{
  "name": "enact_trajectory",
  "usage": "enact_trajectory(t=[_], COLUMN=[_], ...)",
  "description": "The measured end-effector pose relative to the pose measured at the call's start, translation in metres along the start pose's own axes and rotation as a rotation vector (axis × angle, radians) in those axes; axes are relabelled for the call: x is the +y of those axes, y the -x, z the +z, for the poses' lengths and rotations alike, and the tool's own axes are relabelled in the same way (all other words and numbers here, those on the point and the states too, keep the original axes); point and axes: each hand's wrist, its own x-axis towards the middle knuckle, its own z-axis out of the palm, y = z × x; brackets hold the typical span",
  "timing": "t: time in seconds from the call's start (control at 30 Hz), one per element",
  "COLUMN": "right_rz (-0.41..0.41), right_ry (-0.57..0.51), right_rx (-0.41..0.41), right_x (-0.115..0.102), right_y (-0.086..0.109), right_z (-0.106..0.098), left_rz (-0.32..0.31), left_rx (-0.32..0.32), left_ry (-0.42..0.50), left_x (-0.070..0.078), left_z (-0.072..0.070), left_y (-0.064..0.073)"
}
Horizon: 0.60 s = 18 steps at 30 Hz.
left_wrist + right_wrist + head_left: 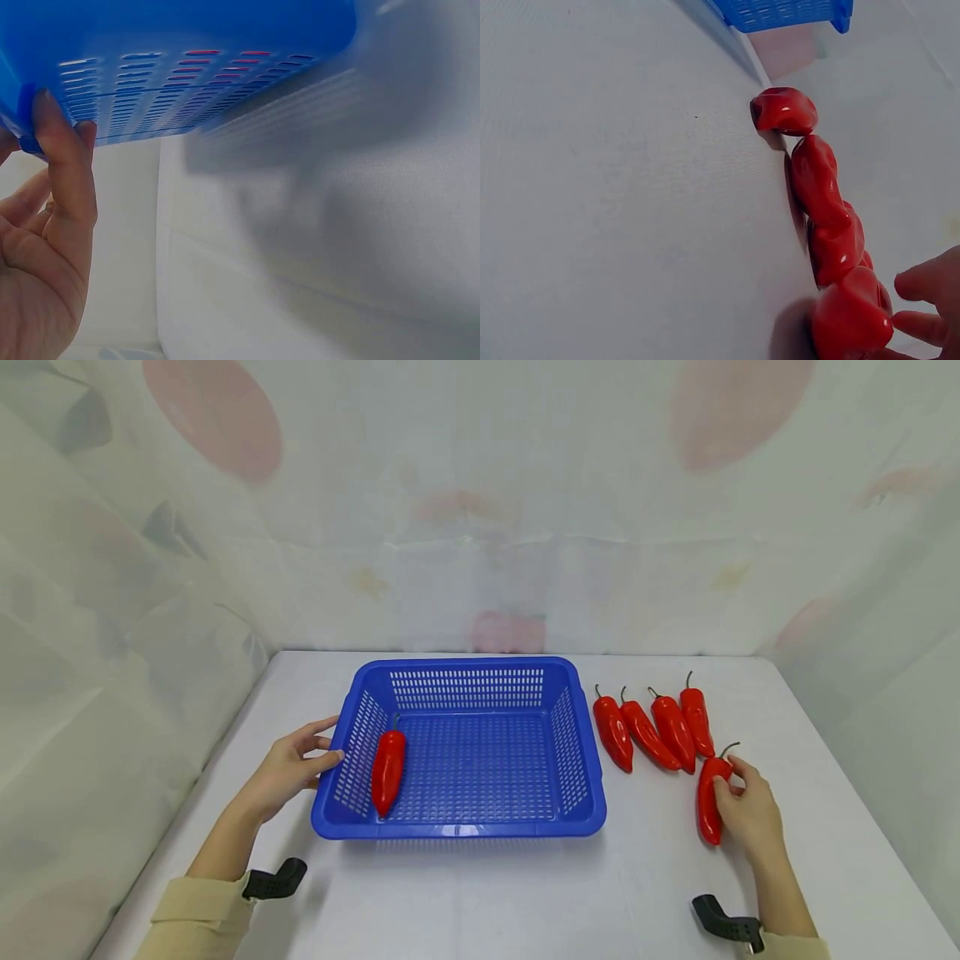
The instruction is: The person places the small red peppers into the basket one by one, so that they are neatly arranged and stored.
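Observation:
My left hand (288,768) grips the left rim of a blue plastic basket (457,832), with thumb and fingertips at its edge. In the left wrist view the fingers (67,172) meet the basket rim (28,112). One red chili pepper (387,772) lies inside, near the basket's left wall. On the right, my right hand (753,810) pinches a red chili pepper (707,802) near its stem end. The right wrist view shows this pepper (847,319) end-on against the fingertips; part of the hand is out of frame.
Several red chili peppers (672,731) lie in a row right of the basket, stems pointing away. The white table (480,902) meets a patterned sheet (480,527) at the back and both sides. A black wrist mount (726,922) sticks out beside the right sleeve.

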Motion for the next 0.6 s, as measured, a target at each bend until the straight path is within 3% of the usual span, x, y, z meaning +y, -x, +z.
enact_trajectory(t=[0.33,0.6], right_rz=[0.088,0.092], right_ry=[0.018,0.064], right_rx=[-0.008,-0.037], right_x=[0.0024,0.0021], right_y=[0.001,-0.0012], right_z=[0.0002,0.0023], left_rz=[-0.011,-0.006], left_rx=[0.004,0.006], left_ry=[0.001,0.0], left_x=[-0.0014,-0.0029], left_z=[-0.0001,-0.0002], left_y=[-0.0002,-0.0012])
